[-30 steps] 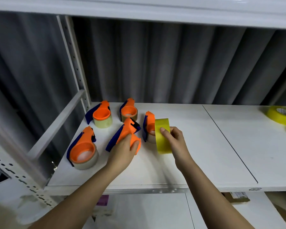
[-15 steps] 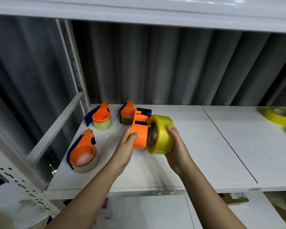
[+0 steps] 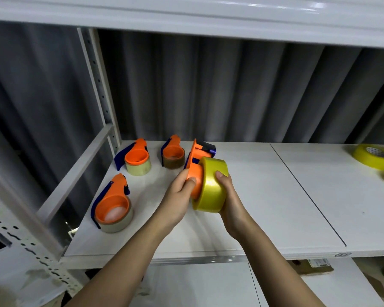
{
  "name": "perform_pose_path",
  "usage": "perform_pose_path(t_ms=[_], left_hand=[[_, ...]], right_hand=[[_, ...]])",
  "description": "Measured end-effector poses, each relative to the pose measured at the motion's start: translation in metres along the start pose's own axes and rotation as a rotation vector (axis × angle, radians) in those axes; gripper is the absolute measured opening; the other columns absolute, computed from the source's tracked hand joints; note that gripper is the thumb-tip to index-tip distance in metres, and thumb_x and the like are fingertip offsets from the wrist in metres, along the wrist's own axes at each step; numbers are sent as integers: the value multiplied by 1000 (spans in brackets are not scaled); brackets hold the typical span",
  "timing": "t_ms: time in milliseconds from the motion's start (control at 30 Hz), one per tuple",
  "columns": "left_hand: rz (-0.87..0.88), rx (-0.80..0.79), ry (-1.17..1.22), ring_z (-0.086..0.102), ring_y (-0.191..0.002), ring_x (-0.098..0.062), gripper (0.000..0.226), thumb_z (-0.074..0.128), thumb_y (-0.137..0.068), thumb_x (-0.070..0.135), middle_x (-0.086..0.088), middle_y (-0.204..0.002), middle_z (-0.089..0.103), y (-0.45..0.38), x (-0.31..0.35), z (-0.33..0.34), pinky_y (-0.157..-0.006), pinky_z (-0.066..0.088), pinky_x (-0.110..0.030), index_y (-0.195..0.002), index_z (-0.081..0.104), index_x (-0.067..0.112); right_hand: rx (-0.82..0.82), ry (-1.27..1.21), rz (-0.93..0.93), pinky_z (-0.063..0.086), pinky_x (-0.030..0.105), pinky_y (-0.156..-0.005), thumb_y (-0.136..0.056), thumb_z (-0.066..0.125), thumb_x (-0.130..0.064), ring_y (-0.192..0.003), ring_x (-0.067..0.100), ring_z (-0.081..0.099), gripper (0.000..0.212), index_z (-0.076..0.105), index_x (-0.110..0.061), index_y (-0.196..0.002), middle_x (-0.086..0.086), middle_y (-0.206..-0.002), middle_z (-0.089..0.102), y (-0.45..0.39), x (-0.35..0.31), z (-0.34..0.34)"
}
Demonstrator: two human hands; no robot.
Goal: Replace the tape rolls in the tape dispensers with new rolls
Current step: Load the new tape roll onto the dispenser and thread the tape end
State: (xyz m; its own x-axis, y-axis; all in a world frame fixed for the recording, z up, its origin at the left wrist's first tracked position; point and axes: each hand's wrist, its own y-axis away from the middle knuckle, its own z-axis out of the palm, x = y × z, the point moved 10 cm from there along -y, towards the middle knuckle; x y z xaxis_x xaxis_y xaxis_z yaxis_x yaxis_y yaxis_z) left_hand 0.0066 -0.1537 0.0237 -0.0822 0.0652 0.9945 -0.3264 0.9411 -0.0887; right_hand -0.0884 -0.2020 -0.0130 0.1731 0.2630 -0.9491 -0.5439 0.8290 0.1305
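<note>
Left grip (image 3: 177, 196) clasping orange dispenser (image 3: 195, 173), right grip (image 3: 228, 196) cupping yellow roll (image 3: 211, 185), palm hidden behind

Bright overhead light glares off the glossy white upper shelf beam (image 3: 297, 9); wide-angle bends edges, right-edge yellow tape rolls (image 3: 374, 156) look blurry.

A white shelf board (image 3: 264, 196) is backed by a grey pleated curtain (image 3: 231, 91); a perforated upright post (image 3: 98, 85) is seen at left.
</note>
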Motion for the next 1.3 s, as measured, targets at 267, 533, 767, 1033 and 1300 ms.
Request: perform_pose_path(t_ms=[267,533,767,1033,1300], left_hand=[[-85,63,260,57,-104,-6,40,28,-101,20,0,-128,57,10,3,16,-66,49,-6,-137,46,23],[-111,137,290,58,-109,-13,21,40,-98,30,9,-110,62,21,3,15,-89,47,-30,-99,59,39],[-85,54,249,56,-108,-4,23,39,-99,26,19,-112,59,23,8,20,-95,45,-29,-108,53,42],[-214,-28,167,64,-88,-12,28,40,-96,26,1,-94,69,14,10,17,-80,47,-26,-95,68,22],[-120,259,84,61,-74,-19,23,44,-73,36,1,-71,63,18,4,-2,-69,48,-33,-73,61,21]], right_hand=[[-14,-184,70,50,39,-88,-92,45,-43,-93,17,68,27,62,-29,-107,-1,-92,74,8,0,15],[9,-267,99,52,33,-80,-71,64,-51,-97,20,69,57,62,-21,-119,6,-105,72,11,12,27],[-58,-240,65,52,32,-82,-72,63,-48,-94,17,69,46,66,-24,-110,3,-101,73,12,5,32],[158,93,-209,48,32,-97,-77,51,-52,-120,12,54,61,43,-37,-135,-5,-131,53,13,-13,22],[261,377,-320,39,34,-104,-62,53,-67,-121,5,46,51,42,-59,-111,-21,-121,50,24,-24,12]])
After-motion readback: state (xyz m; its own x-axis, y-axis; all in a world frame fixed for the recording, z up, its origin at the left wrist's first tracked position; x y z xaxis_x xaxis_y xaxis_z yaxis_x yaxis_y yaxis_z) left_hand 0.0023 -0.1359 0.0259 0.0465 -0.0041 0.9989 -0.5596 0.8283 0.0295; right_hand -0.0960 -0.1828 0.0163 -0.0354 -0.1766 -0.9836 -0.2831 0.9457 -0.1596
